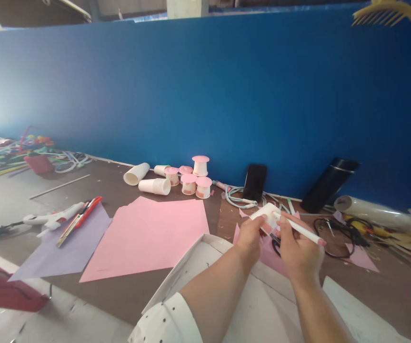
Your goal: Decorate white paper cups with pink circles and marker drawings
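The left hand [250,238] has its fingers clamped on a small white cup [267,210], held up over the right part of the brown surface [187,287]. The right hand [301,247] has its fingers closed round a white pen [307,231], which slants down to the right, away from the cup; its inner end is at the cup, though whether it touches cannot be told. Below the forearms lies a shallow white box [198,252], and to its left a large pink sheet [151,233] partly overlaps a purple sheet [62,252]. On the purple sheet rests a red cutter [82,216], just beside a white glue gun [57,216]. Near the blue wall [176,95], a group of small cups with pink tops [195,179] stands, one raised on the others, next to a stack of white cups [155,186] lying on its side. Farther right, a black phone [255,182] leans on the wall above a coiled pale cable [239,202], and a dark bottle [328,186] tilts near a clear roll [376,214].
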The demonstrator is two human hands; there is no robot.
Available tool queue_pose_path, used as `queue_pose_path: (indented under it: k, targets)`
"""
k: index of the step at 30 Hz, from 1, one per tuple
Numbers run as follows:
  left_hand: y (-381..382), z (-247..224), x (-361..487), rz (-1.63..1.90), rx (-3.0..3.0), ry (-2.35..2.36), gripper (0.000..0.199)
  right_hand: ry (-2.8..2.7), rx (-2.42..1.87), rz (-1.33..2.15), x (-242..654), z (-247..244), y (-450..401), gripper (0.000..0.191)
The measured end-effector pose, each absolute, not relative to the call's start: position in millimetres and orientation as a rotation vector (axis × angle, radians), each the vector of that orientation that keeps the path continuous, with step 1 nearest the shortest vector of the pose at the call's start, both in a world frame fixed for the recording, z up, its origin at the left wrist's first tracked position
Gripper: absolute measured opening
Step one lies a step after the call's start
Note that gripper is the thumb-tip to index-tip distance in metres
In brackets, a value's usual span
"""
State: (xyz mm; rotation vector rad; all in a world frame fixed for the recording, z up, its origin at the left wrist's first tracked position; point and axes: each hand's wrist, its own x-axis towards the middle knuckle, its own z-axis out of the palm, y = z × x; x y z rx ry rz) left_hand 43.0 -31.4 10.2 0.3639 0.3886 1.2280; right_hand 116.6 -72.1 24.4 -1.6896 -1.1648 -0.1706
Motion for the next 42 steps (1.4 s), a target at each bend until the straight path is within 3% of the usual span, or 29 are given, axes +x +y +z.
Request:
queue_pose_path:
  k: [34,42]
  targets:
    - [-33.0,16.2,40.1,1.191,0.243,0.349,0.022,-1.182,-1.698,-0.168,118.5,24.3,-72.0,0.057]
    - [-32.6,17.1,39.9,1.180,0.219,0.416,0.019,-1.137,-1.722,-0.132,117.9,25.3,-71.3,0.048]
